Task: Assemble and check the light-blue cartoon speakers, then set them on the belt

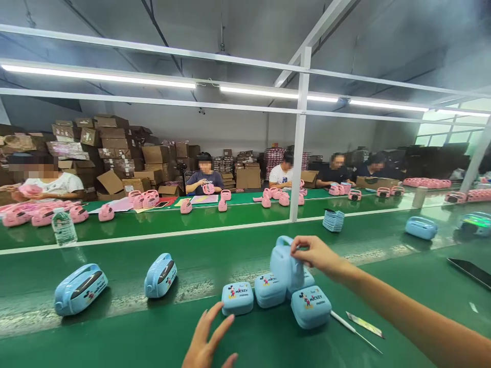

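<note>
My right hand [312, 253] pinches the right side of a light blue handled plastic case [281, 261], tilted above a group of small boxes. Beneath it sit rounded light blue boxes printed with a cartoon mouse and "Mickey"; one box [269, 291] is partly covered by the held case, and another is mostly hidden behind it. The front right box [310, 307] lies nearest me. My left hand [209, 335] has its fingers spread, just below the left box [237, 298], and holds nothing. A white thin-tipped tool [355, 330] lies beside the front box.
Blue handled devices stand on the green belt: one at far left [81, 290], another [161, 276] closer, one at right [421, 228]. A stack of blue pieces [333, 221], a water bottle [64, 227] and a white post [301, 143] are beyond. Co-workers sit across, handling pink devices.
</note>
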The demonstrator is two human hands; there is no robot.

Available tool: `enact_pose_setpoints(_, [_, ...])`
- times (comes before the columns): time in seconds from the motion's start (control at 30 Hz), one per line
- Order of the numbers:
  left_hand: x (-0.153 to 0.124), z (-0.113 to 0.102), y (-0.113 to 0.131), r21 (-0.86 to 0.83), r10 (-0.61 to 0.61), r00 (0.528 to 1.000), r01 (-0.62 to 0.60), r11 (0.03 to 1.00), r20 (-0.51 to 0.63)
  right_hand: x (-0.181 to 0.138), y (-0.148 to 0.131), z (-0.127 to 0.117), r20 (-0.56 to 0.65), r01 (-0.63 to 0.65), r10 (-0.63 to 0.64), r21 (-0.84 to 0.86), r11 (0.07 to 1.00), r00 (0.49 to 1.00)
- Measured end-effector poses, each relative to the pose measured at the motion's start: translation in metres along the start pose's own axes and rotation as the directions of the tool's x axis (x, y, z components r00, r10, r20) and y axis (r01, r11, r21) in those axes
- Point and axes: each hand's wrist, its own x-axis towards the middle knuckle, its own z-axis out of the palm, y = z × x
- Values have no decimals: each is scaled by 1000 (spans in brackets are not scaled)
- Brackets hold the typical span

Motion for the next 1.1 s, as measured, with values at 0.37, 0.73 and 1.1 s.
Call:
enact_pose_setpoints(0.37, [41,7,52,-493,-199,950,57,868,-242,-20,-32,90,360,98,-57,-96,990,931])
enact_pose_setpoints(0.73, [29,-16,41,-951,-833,495,289,-113,249,23,62,76,360,221,47,-667,711,932])
enact_pose_setpoints(1.1, [22,-16,31,-922,-869,321,35,-387,377,27,58,62,345,236,-21,-595,768,938])
